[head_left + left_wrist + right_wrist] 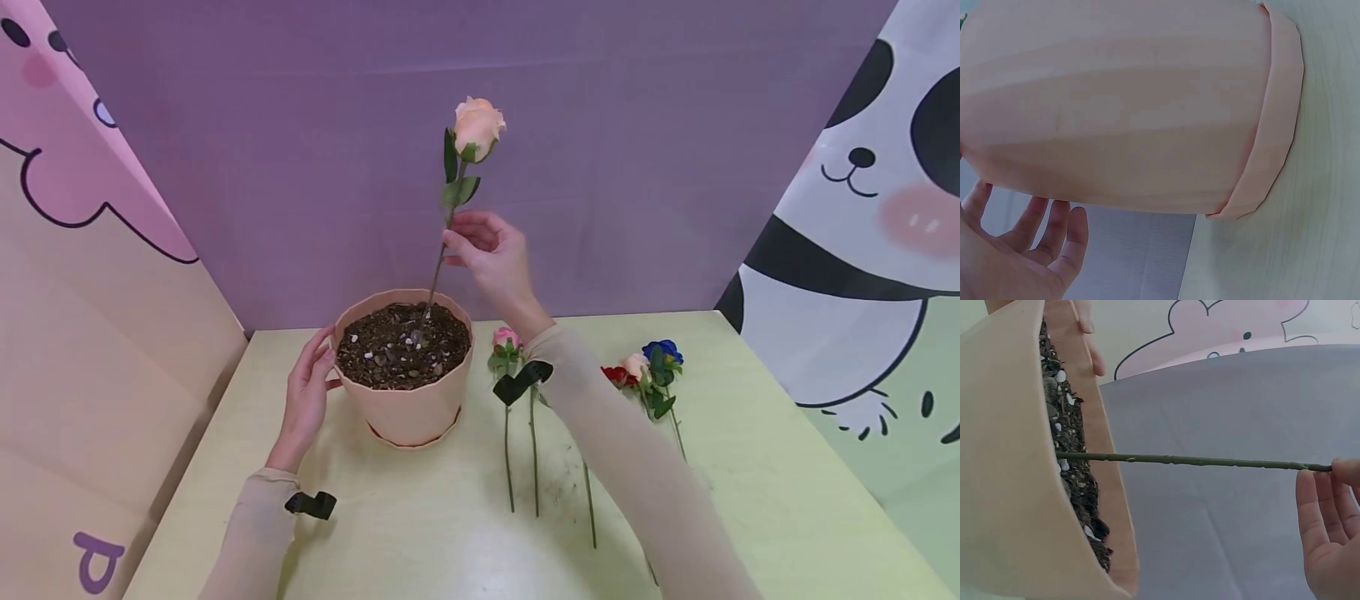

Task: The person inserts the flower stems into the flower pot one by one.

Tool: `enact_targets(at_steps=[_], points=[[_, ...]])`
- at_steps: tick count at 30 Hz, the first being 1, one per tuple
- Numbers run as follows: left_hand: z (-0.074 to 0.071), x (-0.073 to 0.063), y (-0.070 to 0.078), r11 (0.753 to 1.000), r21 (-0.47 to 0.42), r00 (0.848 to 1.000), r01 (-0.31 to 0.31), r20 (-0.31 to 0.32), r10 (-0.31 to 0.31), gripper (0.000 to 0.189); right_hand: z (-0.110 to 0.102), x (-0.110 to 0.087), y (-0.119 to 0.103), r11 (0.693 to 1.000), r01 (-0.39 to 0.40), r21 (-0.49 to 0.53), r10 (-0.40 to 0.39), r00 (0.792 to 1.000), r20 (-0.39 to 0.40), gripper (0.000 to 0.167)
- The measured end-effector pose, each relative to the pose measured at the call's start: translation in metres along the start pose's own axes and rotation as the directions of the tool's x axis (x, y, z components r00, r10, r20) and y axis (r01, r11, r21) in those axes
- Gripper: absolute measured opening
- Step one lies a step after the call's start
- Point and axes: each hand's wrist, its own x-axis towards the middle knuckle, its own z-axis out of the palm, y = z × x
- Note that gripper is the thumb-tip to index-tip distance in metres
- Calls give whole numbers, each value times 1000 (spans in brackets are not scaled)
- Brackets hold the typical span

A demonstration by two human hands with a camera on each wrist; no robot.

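My right hand (491, 254) pinches the stem of a pale peach rose (480, 129) between thumb and fingertips. The rose stands tilted slightly right above a light pink flowerpot (408, 410). Its green stem (1197, 460) runs down to the dark soil (375, 358), and the lower end meets the soil near the pot's middle. Two leaf clusters sit below the bloom. At the pot's left side, my left hand (306, 396) touches the wall near the rim with loosely extended fingers (1075, 237). The pot stands upright on its saucer (1279, 125).
On the table (420, 517), right of the pot, lie a pink rose (506, 337), a red rose (618, 377), a pale pink rose (636, 365) and a blue rose (663, 350). My right forearm covers part of them. A purple backdrop (300, 167) hangs behind.
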Motion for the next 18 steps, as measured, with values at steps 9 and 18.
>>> enact_targets(at_steps=[9, 18], points=[[0, -1, 0, 1000, 1, 1000, -2, 5, 2, 52, 15, 0, 15, 1000, 0, 18, 0, 1000, 3, 24], [0, 0, 1, 1000, 7, 1000, 0, 1, 0, 51, 23, -4, 29, 1000, 5, -12, -5, 999, 32, 25]])
